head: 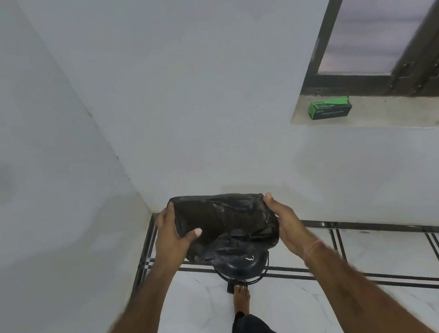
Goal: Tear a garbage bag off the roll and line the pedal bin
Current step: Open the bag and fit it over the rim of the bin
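A black garbage bag point(227, 222) is stretched wide between both hands, its mouth held open above the bin. My left hand point(174, 236) grips the bag's left edge, thumb laid over the front. My right hand point(284, 222) grips the right edge. Below the bag stands the small black pedal bin point(243, 267) in the room's corner, mostly hidden by the bag. My foot point(240, 298) rests at the bin's pedal point(230, 288). A green box of garbage bags point(330, 109) lies on the window sill at upper right.
White walls meet in a corner just behind the bin. The stone window sill point(391, 116) juts out at right under a dark window frame point(363, 28). The floor point(349, 304) is white tile with black stripe lines.
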`<move>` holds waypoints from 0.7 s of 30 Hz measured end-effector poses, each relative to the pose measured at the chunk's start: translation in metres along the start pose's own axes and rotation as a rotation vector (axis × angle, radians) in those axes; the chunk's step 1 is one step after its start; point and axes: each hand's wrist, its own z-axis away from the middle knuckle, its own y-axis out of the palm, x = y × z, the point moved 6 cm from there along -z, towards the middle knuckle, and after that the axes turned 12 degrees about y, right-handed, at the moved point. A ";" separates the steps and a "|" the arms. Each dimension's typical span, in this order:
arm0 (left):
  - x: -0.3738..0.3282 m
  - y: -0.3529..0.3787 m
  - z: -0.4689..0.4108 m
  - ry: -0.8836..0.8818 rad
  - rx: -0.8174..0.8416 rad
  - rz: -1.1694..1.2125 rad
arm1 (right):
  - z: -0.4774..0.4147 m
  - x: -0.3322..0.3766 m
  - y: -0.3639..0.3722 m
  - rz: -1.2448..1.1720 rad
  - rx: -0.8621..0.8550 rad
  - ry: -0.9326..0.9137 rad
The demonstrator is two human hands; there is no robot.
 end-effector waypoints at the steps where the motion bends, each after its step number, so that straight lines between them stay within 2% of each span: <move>1: 0.005 -0.001 -0.003 -0.011 0.004 -0.005 | -0.004 -0.001 0.001 0.006 -0.012 0.009; 14: 0.027 0.030 -0.047 -0.098 0.180 -0.081 | -0.070 -0.018 -0.015 0.003 -0.082 0.101; 21: 0.057 0.062 -0.065 -0.184 0.248 -0.025 | -0.107 -0.052 -0.028 -0.013 -0.142 0.209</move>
